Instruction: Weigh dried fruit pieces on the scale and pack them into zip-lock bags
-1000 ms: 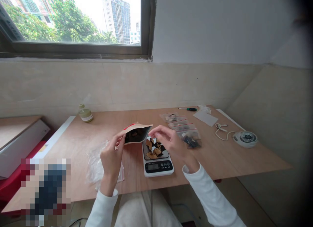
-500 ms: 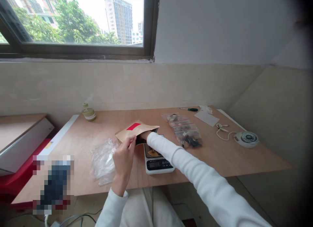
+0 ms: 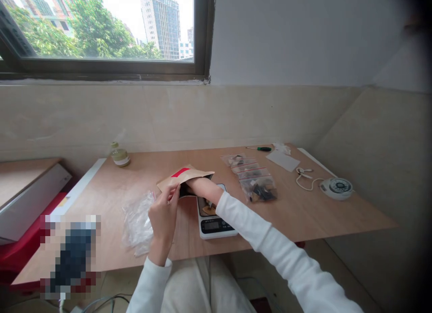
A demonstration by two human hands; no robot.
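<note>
A brown paper pouch point(image 3: 184, 176) with a red label lies tilted over the back of a small white kitchen scale point(image 3: 215, 221). My left hand point(image 3: 164, 216) grips the pouch's lower mouth edge. My right hand point(image 3: 199, 187) is pushed inside the pouch mouth, so its fingers are hidden and only the wrist shows. Brown dried pieces point(image 3: 209, 209) rest on the scale's plate, mostly covered by my right forearm.
A crumpled clear plastic bag point(image 3: 137, 223) lies left of the scale. Several filled zip bags point(image 3: 253, 178) sit to the right. Farther right are a white round device point(image 3: 337, 187) with cord, a screwdriver point(image 3: 261, 149) and a small jar point(image 3: 119, 156) at back left.
My right hand went from above the scale into the pouch mouth. The pouch has swung flatter, its red label now facing up. My left hand keeps its hold.
</note>
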